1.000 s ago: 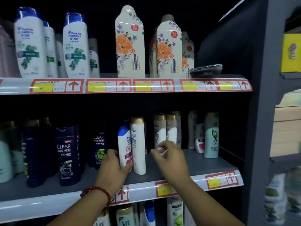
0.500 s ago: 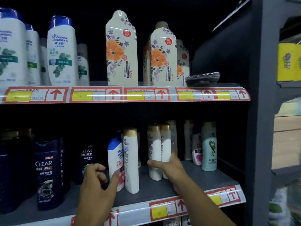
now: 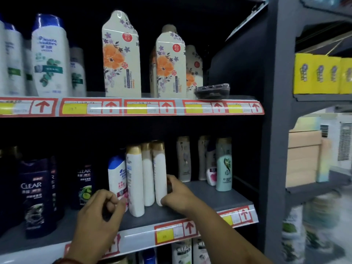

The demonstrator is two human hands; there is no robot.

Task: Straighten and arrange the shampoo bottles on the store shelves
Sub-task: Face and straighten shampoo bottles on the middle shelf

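A dark grey metal shelving unit (image 3: 274, 130) fills the view in dim light, its back panel almost black. Red-and-white price strips (image 3: 122, 107) with yellow tags and red arrows run along the shelf edges. To the right, a neighbouring grey rack (image 3: 323, 97) holds yellow packets (image 3: 316, 73) above pale tan boxes (image 3: 302, 159). The lower right corner is blurred.

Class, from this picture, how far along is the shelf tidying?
Looks done: the cream flower-printed bottles up top stand upright, labels forward. In hand: the right hand grips a white gold-capped bottle beside two alike; the left hand curls by the blue-capped white bottle. Left: the pale green bottle and those near it stand apart, unaligned.
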